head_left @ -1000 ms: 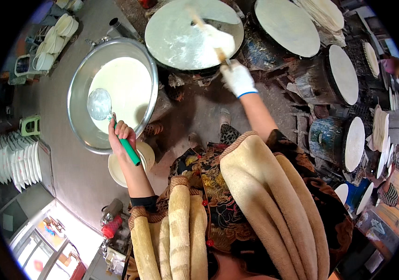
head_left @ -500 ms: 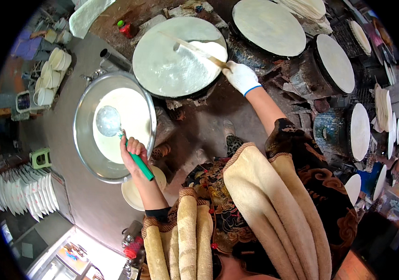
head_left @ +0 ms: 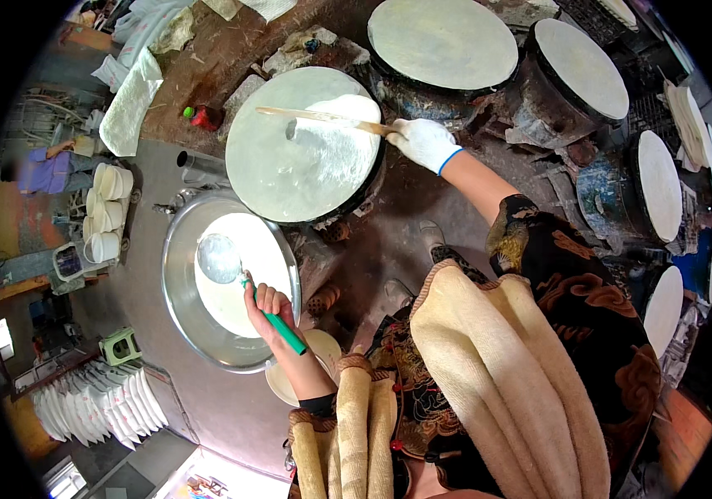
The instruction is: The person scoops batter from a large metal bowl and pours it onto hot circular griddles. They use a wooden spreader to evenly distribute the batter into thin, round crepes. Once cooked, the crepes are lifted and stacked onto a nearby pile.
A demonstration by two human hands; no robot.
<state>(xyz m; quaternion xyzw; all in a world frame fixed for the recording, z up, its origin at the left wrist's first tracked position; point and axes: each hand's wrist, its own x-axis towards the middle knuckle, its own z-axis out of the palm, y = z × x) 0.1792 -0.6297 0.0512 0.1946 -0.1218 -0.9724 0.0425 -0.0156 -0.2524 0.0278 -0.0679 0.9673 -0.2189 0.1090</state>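
Observation:
My bare left hand [head_left: 269, 306] grips the green handle of a metal ladle [head_left: 220, 258], whose round bowl is over a steel basin [head_left: 181, 308] of white batter. My right hand [head_left: 424, 145], in a white glove with a blue cuff, is closed on the end of a long wooden spreader [head_left: 314, 117]. The spreader lies across a large round griddle [head_left: 269, 175], where a thicker white patch of batter [head_left: 339, 150] sits on the right half of a pale film.
Several round griddles [head_left: 442, 37] on blackened stoves curve along the back and right, beside stacked thin sheets [head_left: 687, 125]. A red bottle [head_left: 205, 118] stands behind my griddle. At left are white buckets [head_left: 106, 214], a green stool [head_left: 121, 344], white sacks [head_left: 98, 403] and another person [head_left: 44, 166].
The view has turned, so the griddle and basin sit lower in it. The spreader has swung to lie more level across the griddle, and the batter patch has changed shape.

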